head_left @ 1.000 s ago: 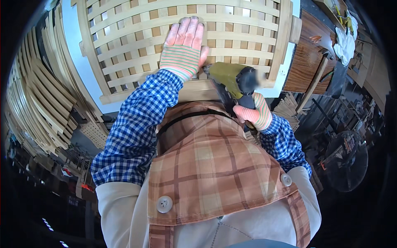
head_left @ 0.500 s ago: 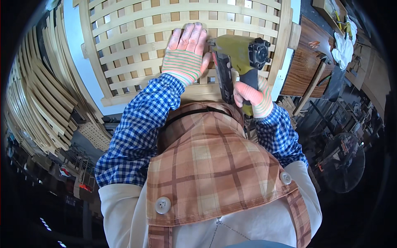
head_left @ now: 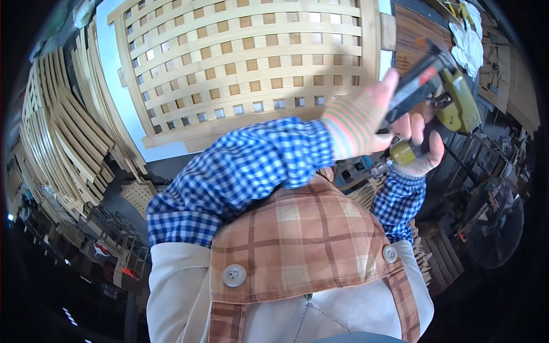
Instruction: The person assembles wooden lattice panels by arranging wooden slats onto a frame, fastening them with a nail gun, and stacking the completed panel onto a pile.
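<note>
yeah you're clamping the nailer (head_left: 462, 108) in your right hand (head_left: 429, 160), left hand (head_left: 360, 119) against its magazine (head_left: 409, 88) (can't tell if gripping), ideally keeping clear of the lattice (head_left: 234, 80)

The lattice panel (head_left: 240, 55) lies on a tabletop (head_left: 108, 57), strips (head_left: 68, 123) left, nail gun (head_left: 460, 106) right

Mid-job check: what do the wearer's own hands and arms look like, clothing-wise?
The left hand and right hand wear thin gloves with green and pinkish-orange stripes. Both forearms have loose blue-and-white checked sleeves, gathered at the wrists, and plain off-white shirt sleeves show above them. Blur hides the gloves' finer detail.
</note>
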`<act>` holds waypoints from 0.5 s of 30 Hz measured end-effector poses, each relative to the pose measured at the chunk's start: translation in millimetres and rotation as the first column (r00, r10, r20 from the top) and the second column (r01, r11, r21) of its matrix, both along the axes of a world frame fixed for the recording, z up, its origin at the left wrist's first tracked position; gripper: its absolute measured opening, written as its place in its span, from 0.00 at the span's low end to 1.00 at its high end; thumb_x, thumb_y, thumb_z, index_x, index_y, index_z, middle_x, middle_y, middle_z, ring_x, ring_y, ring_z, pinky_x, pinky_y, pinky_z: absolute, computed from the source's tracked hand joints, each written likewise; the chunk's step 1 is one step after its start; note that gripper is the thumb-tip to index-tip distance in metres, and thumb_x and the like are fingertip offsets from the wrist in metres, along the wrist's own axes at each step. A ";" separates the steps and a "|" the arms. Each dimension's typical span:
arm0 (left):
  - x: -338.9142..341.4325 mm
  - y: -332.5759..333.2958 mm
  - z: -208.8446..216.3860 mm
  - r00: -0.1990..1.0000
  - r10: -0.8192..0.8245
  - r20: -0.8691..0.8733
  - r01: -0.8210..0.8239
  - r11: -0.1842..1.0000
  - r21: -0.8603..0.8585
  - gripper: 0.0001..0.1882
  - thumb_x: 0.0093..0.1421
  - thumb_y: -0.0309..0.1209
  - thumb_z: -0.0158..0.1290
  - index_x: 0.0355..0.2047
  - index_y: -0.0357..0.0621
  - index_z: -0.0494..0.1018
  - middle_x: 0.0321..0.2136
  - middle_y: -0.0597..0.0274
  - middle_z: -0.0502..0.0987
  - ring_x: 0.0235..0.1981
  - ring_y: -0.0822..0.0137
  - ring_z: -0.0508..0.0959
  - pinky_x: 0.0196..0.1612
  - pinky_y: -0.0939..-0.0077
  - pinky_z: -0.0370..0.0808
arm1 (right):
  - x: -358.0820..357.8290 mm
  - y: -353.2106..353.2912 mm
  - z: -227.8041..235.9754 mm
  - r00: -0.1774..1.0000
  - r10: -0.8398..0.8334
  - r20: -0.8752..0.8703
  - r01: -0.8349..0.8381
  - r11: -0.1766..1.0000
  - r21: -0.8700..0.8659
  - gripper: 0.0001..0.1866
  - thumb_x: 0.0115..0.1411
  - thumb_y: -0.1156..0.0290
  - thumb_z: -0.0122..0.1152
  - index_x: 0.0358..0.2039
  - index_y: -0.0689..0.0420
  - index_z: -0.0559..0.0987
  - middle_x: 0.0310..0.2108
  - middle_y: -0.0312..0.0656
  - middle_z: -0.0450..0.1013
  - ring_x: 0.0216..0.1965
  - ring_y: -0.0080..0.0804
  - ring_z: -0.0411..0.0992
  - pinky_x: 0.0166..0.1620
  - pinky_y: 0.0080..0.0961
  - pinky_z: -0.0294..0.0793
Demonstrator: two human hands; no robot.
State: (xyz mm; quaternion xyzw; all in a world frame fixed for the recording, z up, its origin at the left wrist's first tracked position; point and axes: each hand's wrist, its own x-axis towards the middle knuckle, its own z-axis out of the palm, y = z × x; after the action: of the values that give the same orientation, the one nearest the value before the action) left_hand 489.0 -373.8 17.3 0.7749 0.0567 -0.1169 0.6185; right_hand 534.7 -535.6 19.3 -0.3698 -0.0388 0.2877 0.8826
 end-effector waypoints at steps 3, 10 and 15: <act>9.5 -39.6 18.5 0.991 -0.118 0.071 0.103 0.976 0.191 0.41 0.48 0.37 0.54 0.58 0.36 0.48 0.41 0.42 0.70 0.35 0.48 0.76 0.36 0.59 0.75 | 4.6 -54.6 3.0 0.964 -0.135 -0.228 0.143 0.990 0.019 0.20 0.58 0.67 0.48 0.51 0.57 0.66 0.17 0.25 0.51 0.23 0.21 0.53 0.32 0.25 0.55; 53.1 -56.0 -20.2 0.921 -0.358 0.154 0.306 0.910 0.280 0.41 0.49 0.50 0.55 0.55 0.34 0.57 0.54 0.40 0.59 0.59 0.45 0.56 0.60 0.55 0.54 | -24.8 -141.7 -34.8 0.913 -0.306 -0.272 0.372 0.897 0.240 0.21 0.59 0.66 0.47 0.53 0.53 0.66 0.17 0.25 0.53 0.21 0.22 0.55 0.40 0.30 0.67; 164.4 -106.0 -106.4 0.876 -0.343 0.339 -0.088 0.577 0.812 0.35 0.51 0.48 0.52 0.53 0.37 0.61 0.50 0.49 0.63 0.56 0.51 0.57 0.59 0.57 0.52 | -36.0 -168.1 -39.3 0.861 -0.419 -0.290 0.474 0.867 0.155 0.21 0.58 0.63 0.49 0.52 0.52 0.67 0.16 0.27 0.54 0.19 0.24 0.56 0.34 0.29 0.67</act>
State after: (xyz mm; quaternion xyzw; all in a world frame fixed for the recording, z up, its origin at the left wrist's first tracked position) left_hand 653.4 -479.8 -89.1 0.9757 -0.1031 0.0638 0.1825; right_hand 498.7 -703.8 -19.9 -0.2294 0.1265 0.1115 0.9586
